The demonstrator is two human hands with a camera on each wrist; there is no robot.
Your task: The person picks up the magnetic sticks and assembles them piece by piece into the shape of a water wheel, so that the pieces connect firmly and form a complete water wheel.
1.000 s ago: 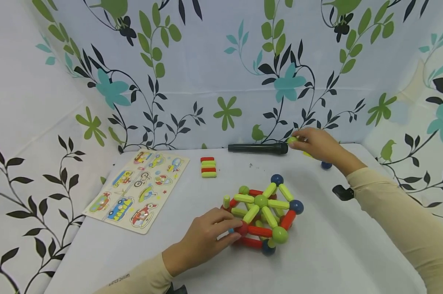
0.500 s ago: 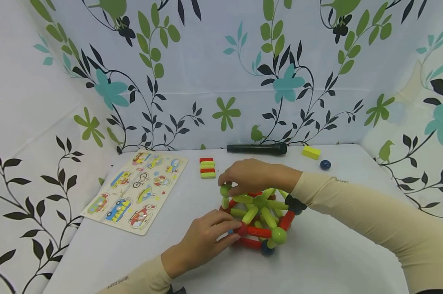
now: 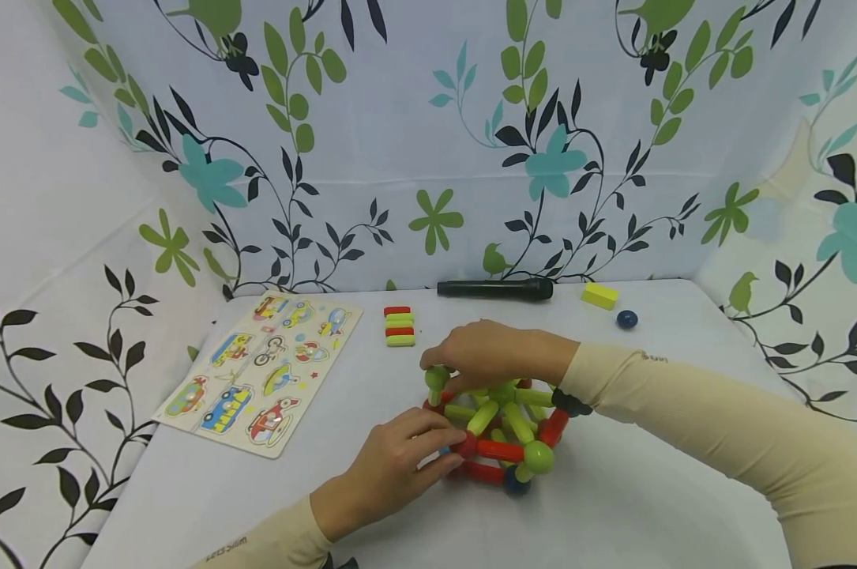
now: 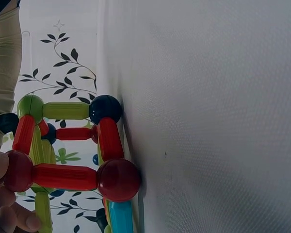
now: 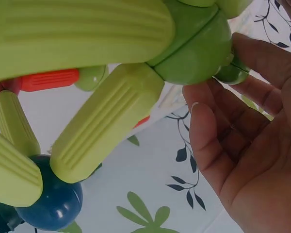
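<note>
A ball-and-stick construction (image 3: 499, 450) of red, lime and blue parts stands on the white cloth in the head view. My left hand (image 3: 392, 462) grips the red ball (image 4: 18, 171) at its near left corner, its thumb against the ball. Over the far left side reaches my right hand (image 3: 481, 352), fingers bent. A green ball (image 3: 438, 377) tops an upright stick in front of those fingers. In the right wrist view, my right hand (image 5: 257, 131) is around a dark green part (image 5: 233, 75); the green hub (image 5: 199, 46) hides the fingertips, so contact is unclear.
Several red and lime sticks (image 3: 399, 327) lie in a row behind the construction. A picture puzzle board (image 3: 257, 371) is on the left. Along the back are a black microphone-like rod (image 3: 495, 289), a yellow block (image 3: 599, 295) and a dark blue ball (image 3: 626, 319).
My right hand carried the green ball from the back right to the upright stick, where the ball now sits. Its fingers have since shifted slightly behind the ball. My left hand stayed on the construction.
</note>
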